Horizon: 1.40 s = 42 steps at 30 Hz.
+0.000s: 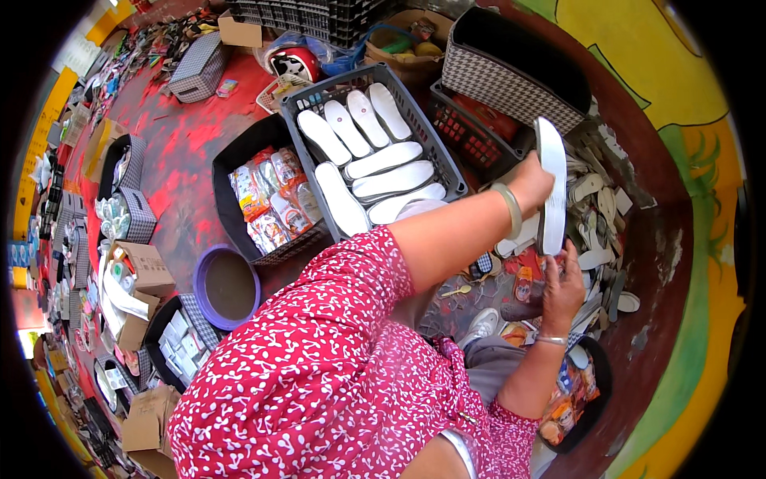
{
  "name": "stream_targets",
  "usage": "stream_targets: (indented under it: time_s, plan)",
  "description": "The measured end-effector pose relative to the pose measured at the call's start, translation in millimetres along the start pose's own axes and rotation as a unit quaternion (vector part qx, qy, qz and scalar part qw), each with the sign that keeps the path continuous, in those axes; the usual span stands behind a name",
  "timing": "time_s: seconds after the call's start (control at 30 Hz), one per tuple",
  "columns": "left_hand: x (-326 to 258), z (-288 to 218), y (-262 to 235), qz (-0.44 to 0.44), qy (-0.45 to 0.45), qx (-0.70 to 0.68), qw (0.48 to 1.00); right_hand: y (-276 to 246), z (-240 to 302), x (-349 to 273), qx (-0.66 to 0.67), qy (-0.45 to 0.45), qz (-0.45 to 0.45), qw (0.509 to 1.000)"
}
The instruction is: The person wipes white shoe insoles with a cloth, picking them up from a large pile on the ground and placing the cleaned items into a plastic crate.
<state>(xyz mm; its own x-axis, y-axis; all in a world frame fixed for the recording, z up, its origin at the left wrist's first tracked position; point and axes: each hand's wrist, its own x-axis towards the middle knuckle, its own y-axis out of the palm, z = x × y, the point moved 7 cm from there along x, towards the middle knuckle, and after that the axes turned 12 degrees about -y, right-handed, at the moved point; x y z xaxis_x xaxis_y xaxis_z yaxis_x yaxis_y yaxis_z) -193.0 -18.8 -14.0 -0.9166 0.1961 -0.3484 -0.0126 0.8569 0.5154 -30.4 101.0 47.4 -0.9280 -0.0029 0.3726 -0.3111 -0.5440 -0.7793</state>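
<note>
My left hand (531,188), with a pale bangle on its wrist, is closed round the side of a shoe sole (552,191). The sole is white with a grey edge, and it is held up on end. Just below its lower tip is my right hand (563,289), a thin bracelet on its wrist. The fingers there are apart, and I cannot tell whether they touch the tip. To the left of my left arm, a dark grey plastic crate (451,164) holds several similar white soles (392,181), some lengthwise and some crosswise.
Loose soles (594,231) lie heaped by the wall (666,247) on the right. A black bin (231,188) of wrapped packets stands left of the crate, near a purple bucket (202,275). Behind are a checked fabric box (511,80) and a red-and-white helmet (294,62).
</note>
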Motion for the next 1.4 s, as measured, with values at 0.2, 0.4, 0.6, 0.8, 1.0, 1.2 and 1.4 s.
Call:
stream_targets:
  time_s: [0.2, 0.4, 0.6, 0.8, 1.0, 1.2, 1.4]
  plan:
    - [11, -99, -107, 0.007, 0.088, -0.182, 0.979, -15, -20, -44, 0.119, 0.068, -0.036, 0.99]
    - [34, -112, -345, -0.219, 0.098, -0.078, 0.968, 4, -73, -68, 0.153, 0.182, 0.015, 0.971]
    - [59, -51, -495, -0.33, 0.025, -0.127, 0.935, 22, -66, -59, 0.111, 0.186, 0.065, 0.974]
    - [104, 1, -562, -0.398, -0.005, -0.11, 0.911, 42, -65, -50, 0.084, 0.166, 0.11, 0.976]
    - [117, 1, -563, -0.401, -0.009, -0.126, 0.907, 55, -65, -48, 0.067, 0.173, 0.141, 0.972]
    - [126, 17, -597, -0.465, -0.004, -0.001, 0.885, 65, -64, -46, 0.074, 0.176, 0.174, 0.966]
    - [101, -20, -535, -0.565, -0.077, 0.277, 0.774, 68, -61, -47, 0.065, 0.157, 0.163, 0.972]
